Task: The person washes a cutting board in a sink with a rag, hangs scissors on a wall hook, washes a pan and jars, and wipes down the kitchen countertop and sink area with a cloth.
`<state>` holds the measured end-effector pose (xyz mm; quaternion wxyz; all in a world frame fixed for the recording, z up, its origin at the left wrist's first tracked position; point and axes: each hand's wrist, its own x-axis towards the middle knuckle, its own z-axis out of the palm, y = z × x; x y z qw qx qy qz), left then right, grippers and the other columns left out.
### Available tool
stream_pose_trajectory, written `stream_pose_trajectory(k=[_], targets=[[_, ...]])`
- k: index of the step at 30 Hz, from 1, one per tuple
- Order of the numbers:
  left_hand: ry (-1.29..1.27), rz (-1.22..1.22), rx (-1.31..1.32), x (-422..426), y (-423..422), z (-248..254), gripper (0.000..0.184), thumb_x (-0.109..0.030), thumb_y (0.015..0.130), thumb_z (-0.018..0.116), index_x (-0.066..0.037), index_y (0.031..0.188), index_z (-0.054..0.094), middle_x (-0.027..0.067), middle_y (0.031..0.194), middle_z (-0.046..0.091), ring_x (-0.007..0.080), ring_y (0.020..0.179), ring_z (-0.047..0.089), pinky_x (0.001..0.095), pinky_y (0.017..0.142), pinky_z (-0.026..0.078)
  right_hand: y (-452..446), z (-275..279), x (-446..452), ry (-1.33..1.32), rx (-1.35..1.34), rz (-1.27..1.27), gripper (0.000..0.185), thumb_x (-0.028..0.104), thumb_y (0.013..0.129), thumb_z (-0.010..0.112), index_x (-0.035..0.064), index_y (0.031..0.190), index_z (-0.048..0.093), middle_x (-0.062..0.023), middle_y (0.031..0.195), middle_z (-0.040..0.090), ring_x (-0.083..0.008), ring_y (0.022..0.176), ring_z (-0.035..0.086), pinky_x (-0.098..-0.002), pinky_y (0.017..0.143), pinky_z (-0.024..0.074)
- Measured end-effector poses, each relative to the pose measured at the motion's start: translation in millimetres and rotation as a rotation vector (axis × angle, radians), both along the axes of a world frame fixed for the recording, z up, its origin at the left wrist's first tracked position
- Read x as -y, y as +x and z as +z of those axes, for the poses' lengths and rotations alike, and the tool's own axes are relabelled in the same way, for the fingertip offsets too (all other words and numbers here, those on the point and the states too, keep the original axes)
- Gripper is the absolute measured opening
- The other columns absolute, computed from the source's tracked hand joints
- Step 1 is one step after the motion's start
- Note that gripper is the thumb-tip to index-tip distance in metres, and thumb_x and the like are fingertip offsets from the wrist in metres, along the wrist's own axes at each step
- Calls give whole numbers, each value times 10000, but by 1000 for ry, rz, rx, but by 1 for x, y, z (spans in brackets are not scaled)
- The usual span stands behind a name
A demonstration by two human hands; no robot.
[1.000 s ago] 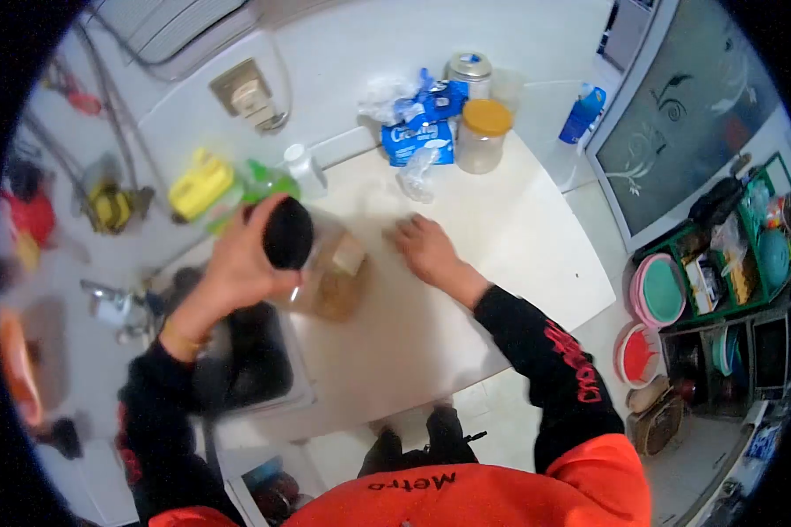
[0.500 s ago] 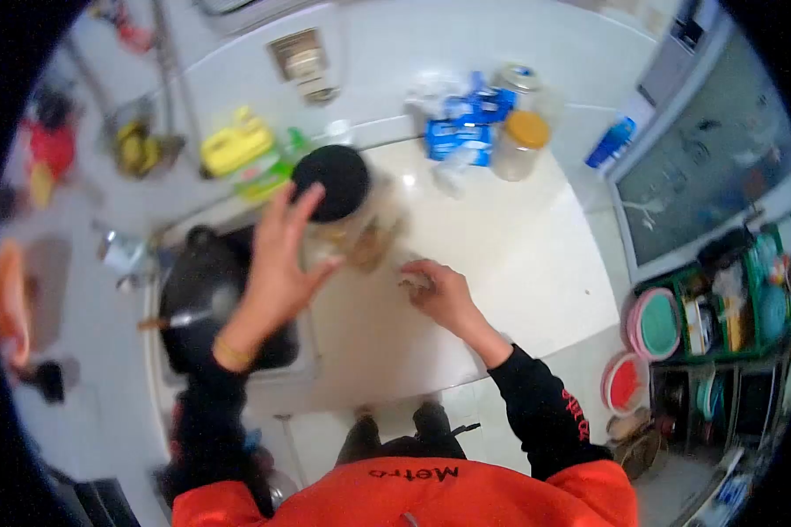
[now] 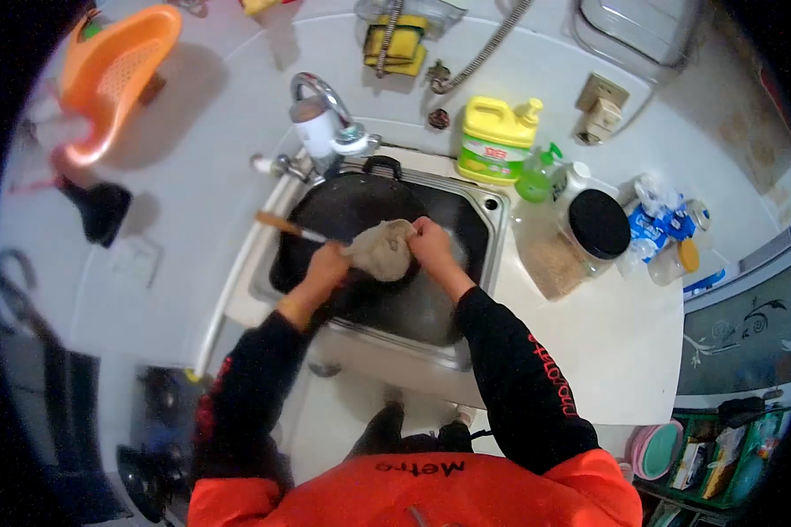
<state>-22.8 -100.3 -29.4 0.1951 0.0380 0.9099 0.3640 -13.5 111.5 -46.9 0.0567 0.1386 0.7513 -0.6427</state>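
- Kitchen corner: pale surface with a steel-rimmed sink set into it, tap at its far left corner.
- Wok in the sink, loop handle toward the wall; wooden handle of some utensil juts over its left side, other end hidden.
- Cloth, beige and bunched, held up over the wok. Cannot tell whether it touches the metal.
- Right hand: thumb and fingers pinched on the cloth's upper right edge.
- Left hand: closed at the cloth's left edge, somewhat blurred; seems to grip it.
- Changed: half a second ago both hands were by the jar; now they are at the sink, so the work in hand centres on the cloth.
- Jar on the surface right of the sink, untouched, black lid on, tan contents low inside.
- Yellow jug and green bottle behind the sink, near the wall.
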Motion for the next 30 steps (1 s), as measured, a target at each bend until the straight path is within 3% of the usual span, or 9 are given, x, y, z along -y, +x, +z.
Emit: stream_pose_trajectory(k=[2, 5, 10, 13, 15, 17, 22, 25, 30], targets=[[-404, -200, -277, 19, -13, -21, 260, -94, 827, 493, -53, 1082, 525, 192, 1041, 584, 340, 925, 596, 443, 798, 488, -19, -29, 23, 872, -231, 44, 383, 98, 763, 605, 80, 1136, 521, -131, 944, 640, -295, 831, 633, -365, 709, 508], [-500, -504, -244, 25, -26, -58, 522, -190, 827, 511, -131, 1327, 375, 186, 1387, 334, 433, 1215, 379, 551, 1006, 287, -18, -62, 52, 1146, -293, 422, 468, 151, 778, 596, 113, 1229, 480, -122, 1155, 576, -329, 1021, 568, -454, 806, 480], [-688, -715, -54, 18, -26, -46, 501, -268, 862, 515, -131, 1329, 397, 132, 1368, 408, 396, 1240, 373, 545, 980, 323, -32, -61, 74, 1507, -14, 844, 271, 214, 826, 555, 130, 1067, 647, -91, 1098, 624, -310, 1024, 574, -467, 816, 458], [-306, -733, 74, 26, -57, -96, 454, -314, 882, 492, -109, 1286, 450, 128, 1312, 473, 356, 1216, 419, 526, 963, 356, -57, -112, 77, 1104, -71, 505, 257, 282, 834, 543, 81, 862, 701, -108, 920, 663, -295, 894, 611, -491, 695, 465], [450, -116, 438, 25, -60, -86, 418, -315, 900, 468, -98, 1257, 486, 127, 1252, 522, 299, 1167, 481, 469, 946, 396, -64, -105, 84, 837, -349, 486, 266, 290, 805, 570, 54, 791, 692, -132, 851, 653, -304, 808, 613, -447, 657, 478], [619, -54, 512, 15, -31, -22, 386, -278, 901, 482, -69, 1225, 492, 106, 1196, 549, 256, 1087, 526, 412, 892, 436, -55, -73, 86, 447, -521, 412, 242, 273, 777, 591, 48, 777, 681, -144, 813, 637, -317, 758, 601, -434, 659, 485], [584, -250, 105, 35, -85, -97, 291, -207, 905, 494, -38, 1138, 533, 100, 1083, 593, 186, 944, 583, 352, 829, 476, -33, -10, 84, 102, -471, 392, 199, 235, 754, 607, 54, 804, 676, -125, 820, 629, -322, 803, 587, -407, 686, 499], [862, 84, 537, 25, -69, -58, 317, -244, 905, 502, -32, 1138, 532, 95, 1037, 599, 175, 931, 580, 343, 775, 499, -37, -25, 71, 852, -452, 402, 186, 213, 746, 616, 65, 838, 682, -98, 858, 633, -298, 869, 578, -428, 662, 503], [60, -692, -173, 74, -84, -89, 330, -234, 881, 541, -6, 1120, 538, 95, 1015, 601, 187, 857, 587, 333, 648, 517, -41, -62, 64, 1450, -44, 248, 193, 215, 764, 610, 81, 866, 703, -82, 846, 641, -251, 856, 586, -506, 615, 496]])
